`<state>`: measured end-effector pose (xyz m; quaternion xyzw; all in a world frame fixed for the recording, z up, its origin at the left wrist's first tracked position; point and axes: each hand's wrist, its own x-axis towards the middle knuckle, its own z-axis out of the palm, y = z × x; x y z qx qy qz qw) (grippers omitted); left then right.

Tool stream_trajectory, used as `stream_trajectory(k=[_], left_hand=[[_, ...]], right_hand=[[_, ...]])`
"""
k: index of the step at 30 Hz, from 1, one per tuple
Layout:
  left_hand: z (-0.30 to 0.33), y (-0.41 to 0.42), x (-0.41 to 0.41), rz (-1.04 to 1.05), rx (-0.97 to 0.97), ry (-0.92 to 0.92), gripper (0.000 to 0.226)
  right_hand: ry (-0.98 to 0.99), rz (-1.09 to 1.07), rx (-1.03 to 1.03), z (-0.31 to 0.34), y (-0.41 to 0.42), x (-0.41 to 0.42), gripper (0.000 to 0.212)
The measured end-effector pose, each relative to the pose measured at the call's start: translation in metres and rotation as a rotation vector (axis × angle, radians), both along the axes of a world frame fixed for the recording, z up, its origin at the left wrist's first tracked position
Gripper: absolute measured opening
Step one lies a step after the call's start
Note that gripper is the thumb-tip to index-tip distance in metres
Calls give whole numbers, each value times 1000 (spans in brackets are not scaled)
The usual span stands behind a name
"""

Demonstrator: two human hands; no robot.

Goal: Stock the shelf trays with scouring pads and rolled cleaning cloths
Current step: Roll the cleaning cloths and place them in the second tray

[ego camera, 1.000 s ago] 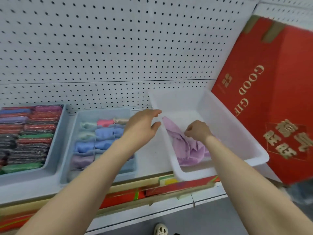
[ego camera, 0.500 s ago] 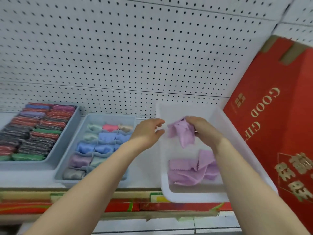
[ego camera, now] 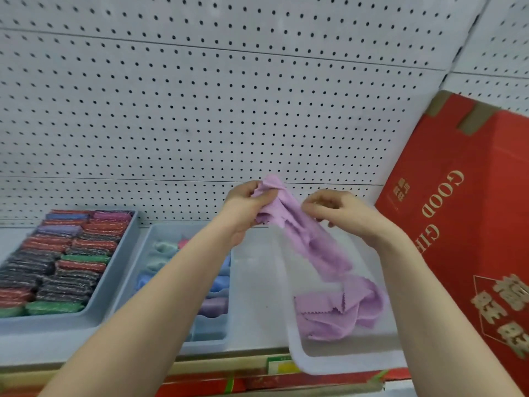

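Three trays on a shelf before a pegboard

The tray of scouring pads [ego camera: 57,262] is placed leftmost, the tray of rolled cloths [ego camera: 160,253] beside it, the tub [ego camera: 343,365] right, a box [ego camera: 472,224] beyond.

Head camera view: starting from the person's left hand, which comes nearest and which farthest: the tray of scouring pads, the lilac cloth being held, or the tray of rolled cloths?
From the left hand:
1. Lilac cloth, gripped in that hand.
2. Tray of rolled cloths, just below-left.
3. Tray of scouring pads, far left on the shelf.
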<state>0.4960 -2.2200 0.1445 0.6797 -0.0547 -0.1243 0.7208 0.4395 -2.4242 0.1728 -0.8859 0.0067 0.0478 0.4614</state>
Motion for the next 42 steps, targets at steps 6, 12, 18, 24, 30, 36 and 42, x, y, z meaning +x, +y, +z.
stream_trajectory(k=[6, 12, 18, 24, 30, 36, 42], left_hand=[[24, 19, -4, -47, 132, -251, 20], [39, 60, 1, 61, 173, -294, 19], [55, 93, 4, 77, 87, -306, 6], [71, 137, 5, 134, 60, -318, 13], [76, 150, 6, 119, -94, -315, 13], [55, 130, 9, 413, 138, -420, 11], [66, 100, -15, 354, 199, -577, 13]], right_hand=[[-320, -33, 82, 6, 50, 12, 22], [-427, -212, 332, 23, 67, 21, 14], [-421, -12, 270, 33, 109, 26, 11], [-431, -6, 387, 58, 115, 24, 14], [-351, 74, 431, 76, 122, 26, 16], [-381, -146, 301, 59, 148, 48, 23], [-419, -53, 395, 63, 172, 43, 21]])
